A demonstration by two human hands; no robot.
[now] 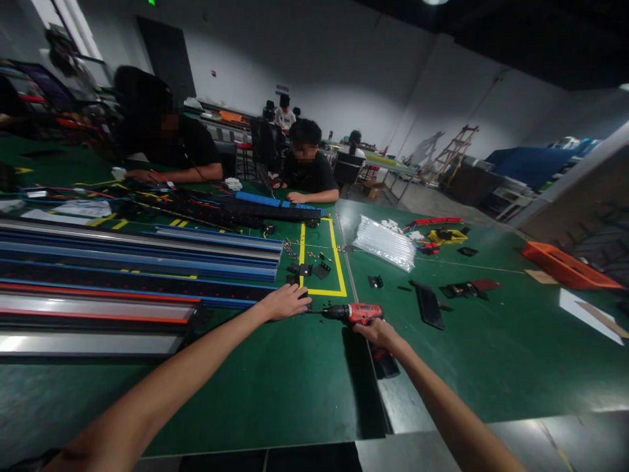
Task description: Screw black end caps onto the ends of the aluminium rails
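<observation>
My right hand [377, 333] is wrapped round the grip of a red and black cordless drill [361, 313]. Its long bit points left, toward the end of a blue and black metal profile [236, 295] that lies along the green table [295, 387]. On that end rests my left hand [287, 302], fingers bent over it and a black end piece; what the fingertips press is partly hidden. The bit's tip reaches close to those fingers, and I cannot tell whether it touches a screw. Small dark screws [327, 303] lie beside the drill's chuck.
More long profiles [147, 252] fill the left side. Black brackets [322, 270] lie by a yellow tape outline [339, 292]. Rightward are a bag of clear tubes [386, 242], a black flat case [428, 305] and an orange bin [565, 265]. Two people [314, 174] sit opposite.
</observation>
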